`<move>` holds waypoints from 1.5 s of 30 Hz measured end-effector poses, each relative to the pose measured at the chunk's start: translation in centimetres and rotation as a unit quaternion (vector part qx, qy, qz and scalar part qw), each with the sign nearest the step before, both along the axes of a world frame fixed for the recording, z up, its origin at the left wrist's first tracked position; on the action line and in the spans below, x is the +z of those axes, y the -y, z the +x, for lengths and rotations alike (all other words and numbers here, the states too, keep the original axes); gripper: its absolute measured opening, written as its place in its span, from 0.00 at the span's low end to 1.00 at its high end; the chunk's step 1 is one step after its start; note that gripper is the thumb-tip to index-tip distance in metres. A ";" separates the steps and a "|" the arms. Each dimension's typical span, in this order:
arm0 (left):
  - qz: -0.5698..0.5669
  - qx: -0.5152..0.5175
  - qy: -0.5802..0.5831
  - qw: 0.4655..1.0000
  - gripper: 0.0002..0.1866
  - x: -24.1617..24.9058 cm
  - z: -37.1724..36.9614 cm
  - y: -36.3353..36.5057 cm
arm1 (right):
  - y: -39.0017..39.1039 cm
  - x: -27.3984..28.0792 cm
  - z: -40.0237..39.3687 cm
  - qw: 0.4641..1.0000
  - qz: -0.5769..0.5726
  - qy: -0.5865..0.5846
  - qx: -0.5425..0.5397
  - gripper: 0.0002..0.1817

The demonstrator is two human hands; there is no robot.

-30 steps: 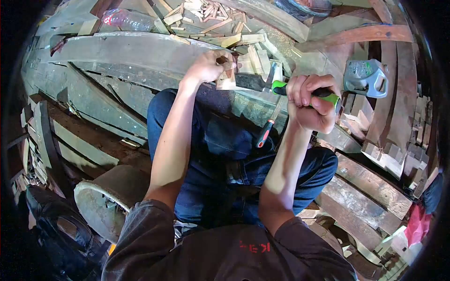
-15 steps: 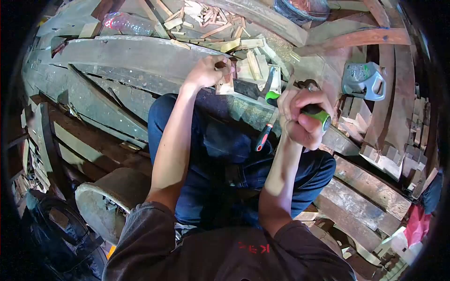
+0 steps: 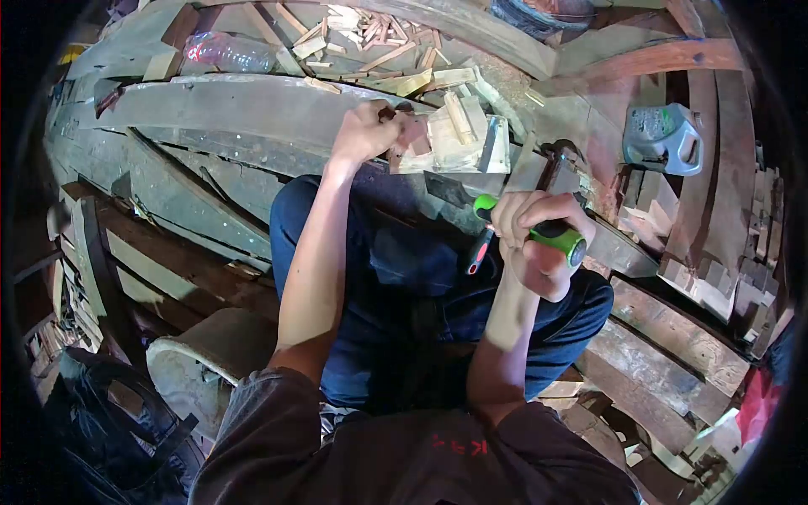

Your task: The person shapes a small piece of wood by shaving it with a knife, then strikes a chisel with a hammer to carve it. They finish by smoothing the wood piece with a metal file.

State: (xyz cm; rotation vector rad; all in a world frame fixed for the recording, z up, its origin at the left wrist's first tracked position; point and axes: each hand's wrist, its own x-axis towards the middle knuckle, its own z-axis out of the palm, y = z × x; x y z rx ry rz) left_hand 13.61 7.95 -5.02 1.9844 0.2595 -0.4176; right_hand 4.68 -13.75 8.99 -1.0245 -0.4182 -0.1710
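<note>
My right hand (image 3: 543, 236) is wrapped round the green and black handle of a tool (image 3: 575, 247). The tool's flat dark blade (image 3: 448, 190) points left, just below a pale wooden block (image 3: 451, 158). My left hand (image 3: 369, 132) is closed at the block's left end, its fingers bent round a small piece too hidden to name. On the block lie a light wood strip (image 3: 459, 118) and a dark narrow bar (image 3: 488, 145). A red and black handled tool (image 3: 479, 251) lies below, beside my right hand.
Wood offcuts (image 3: 374, 27) and a clear plastic bottle (image 3: 227, 52) lie beyond the long plank (image 3: 227, 105). A grey-blue jug (image 3: 663, 139) stands at the right near stacked wood pieces (image 3: 650, 206). At the lower left is a bucket (image 3: 206, 358).
The green-handled tool has moved down and away from the block, and its blade has come clear of the block's edge. My left hand has stayed near the block's left end.
</note>
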 end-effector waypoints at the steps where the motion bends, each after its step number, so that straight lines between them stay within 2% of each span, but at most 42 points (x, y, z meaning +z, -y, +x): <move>1: 0.031 0.004 0.008 0.999 0.21 0.9 -0.2 0.1 | 0.5 0.1 0.0 1.000 -0.002 0.000 -0.005 0.14; 2: 0.062 0.009 0.015 0.998 0.21 1.7 -0.3 0.2 | 0.8 0.1 0.0 1.000 -0.004 0.000 -0.010 0.14; 6: 0.070 0.012 0.012 0.997 0.21 2.9 -0.9 0.3 | 1.6 0.3 0.0 0.999 -0.007 -0.002 -0.034 0.14; 9: 0.073 0.004 -0.046 0.996 0.24 1.4 -0.3 0.1 | 1.9 0.3 0.0 0.999 -0.028 0.002 -0.043 0.16; 15: 0.113 0.025 -0.053 0.992 0.28 0.8 -0.2 1.2 | 2.3 0.5 0.4 0.999 -0.025 0.012 -0.023 0.15; 21: 0.052 -0.001 -0.008 0.999 0.25 0.7 -0.2 1.5 | 1.5 0.6 0.6 1.000 0.018 0.002 -0.006 0.14; 25: 0.056 -0.027 -0.006 0.998 0.20 2.0 -0.2 1.3 | 0.8 1.1 0.8 1.000 0.018 -0.001 0.003 0.15; 28: 0.063 -0.021 0.052 0.996 0.19 2.9 -0.2 1.5 | 0.6 1.1 1.0 1.000 0.009 0.012 0.007 0.15; 29: 0.054 -0.031 0.013 0.998 0.20 3.3 -0.1 1.4 | 0.6 1.0 1.2 1.000 0.015 0.019 0.012 0.14; 35: 0.054 -0.052 0.049 0.996 0.18 1.7 0.0 1.5 | -0.1 1.1 1.5 1.000 0.001 0.025 0.011 0.15; 45: -0.036 -0.038 0.028 0.998 0.14 1.1 0.0 1.5 | -1.2 0.8 1.3 1.000 0.016 -0.002 0.007 0.16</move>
